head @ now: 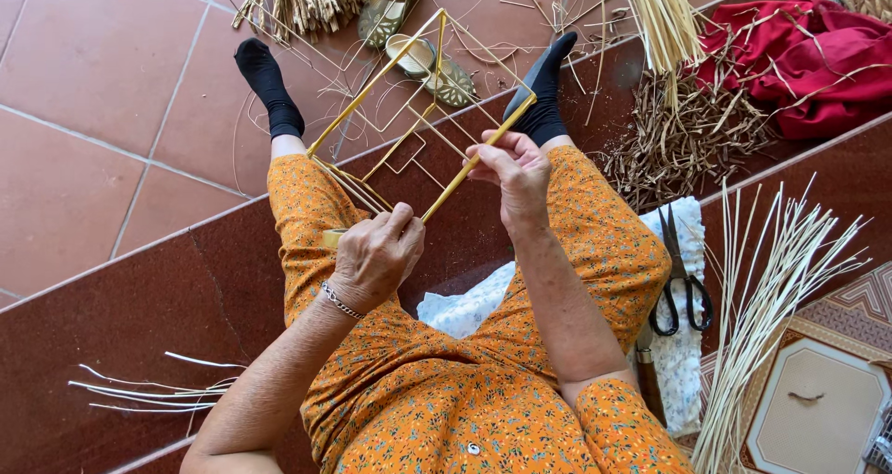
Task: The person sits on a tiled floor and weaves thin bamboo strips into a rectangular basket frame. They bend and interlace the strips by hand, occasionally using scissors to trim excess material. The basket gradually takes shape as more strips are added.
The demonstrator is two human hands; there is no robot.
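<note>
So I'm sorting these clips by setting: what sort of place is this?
Probably a tiled step or porch of a home, used for hand weaving. Both hands hold a yellow wire frame; pale reeds, scissors and a heap of dry trimmings lie around.

The left hand (pixel 376 256) is curled at the near corner of the yellow straw frame (pixel 423 116), its fingers (pixel 401 221) pinched shut on a strut there. The right hand (pixel 516 177) grips the frame's right edge, forearm angled up from the lap.
</note>
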